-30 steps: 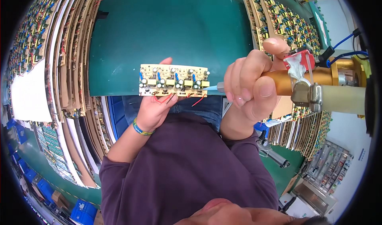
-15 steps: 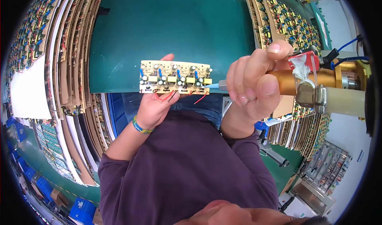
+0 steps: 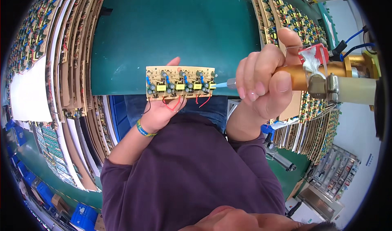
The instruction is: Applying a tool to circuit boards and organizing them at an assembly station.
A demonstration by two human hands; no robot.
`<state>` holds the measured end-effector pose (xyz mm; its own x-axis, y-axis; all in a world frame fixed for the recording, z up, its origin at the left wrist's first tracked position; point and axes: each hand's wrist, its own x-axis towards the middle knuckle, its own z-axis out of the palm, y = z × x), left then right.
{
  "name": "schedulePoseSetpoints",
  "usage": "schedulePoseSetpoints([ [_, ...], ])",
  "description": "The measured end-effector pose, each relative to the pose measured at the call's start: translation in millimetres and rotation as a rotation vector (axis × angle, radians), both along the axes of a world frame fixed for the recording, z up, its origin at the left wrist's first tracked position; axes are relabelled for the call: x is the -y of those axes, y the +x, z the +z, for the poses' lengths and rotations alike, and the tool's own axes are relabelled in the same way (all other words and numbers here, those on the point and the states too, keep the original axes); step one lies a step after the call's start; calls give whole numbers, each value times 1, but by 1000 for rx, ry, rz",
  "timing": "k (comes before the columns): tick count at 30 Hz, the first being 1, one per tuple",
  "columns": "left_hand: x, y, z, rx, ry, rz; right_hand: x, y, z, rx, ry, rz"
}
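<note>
While the left hand (image 3: 157, 115) props up a tan circuit board (image 3: 180, 83) just below the centre of the frame, the right hand (image 3: 263, 77) steers a gold tool (image 3: 300, 76) toward its right end. The left fingers are clamped on the board: the palm lies under the lower edge, and one fingertip shows past the upper edge, though most of the grip is hidden behind it. The right fingers and thumb are wrapped around the tool, with the index finger raised apart from the others near a red switch (image 3: 313, 54). A pale blue nozzle (image 3: 221, 85) reaches the yellow block (image 3: 212, 86) at the board's right end; whether it touches cannot be told.

Because the board is held up in the air, a slip of the left grip could tilt it and throw the nozzle off its spot, or knock the tip against the small upright parts. The loose red wires (image 3: 174, 107) hang over the lower edge by the left fingers and could snag or be tugged if the hand shifts. The tool looks bulky, with a thick pale hose (image 3: 355, 90) at the right, so its pull might drag the nozzle aside. Pressing the switch early could leave a blob on the wrong part.
</note>
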<state>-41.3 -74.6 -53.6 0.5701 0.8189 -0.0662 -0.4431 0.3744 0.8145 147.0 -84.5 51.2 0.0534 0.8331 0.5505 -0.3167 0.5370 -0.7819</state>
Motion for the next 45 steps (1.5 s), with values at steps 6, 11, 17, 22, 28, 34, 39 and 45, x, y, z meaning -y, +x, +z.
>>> schedulePoseSetpoints([
  [6,0,0,2,2,-43,-23,0,-2,0,59,-6,-76],
  [11,-1,-1,1,25,-50,-25,-2,2,-3,61,-16,-111],
  [17,0,-2,-1,10,7,-2,-4,4,-6,43,7,-117],
  [22,-1,-1,-4,-39,108,58,-3,1,-7,70,2,-141],
  [28,-2,-6,-1,-35,12,-64,-3,1,-6,49,0,-137],
  [34,-2,-3,-10,-14,167,-5,-3,3,-6,25,-7,-128],
  [39,0,-2,-4,-36,-25,-49,-2,2,-3,0,-23,-105],
  [45,1,2,6,29,-44,-131,-2,-10,2,15,-40,-107],
])
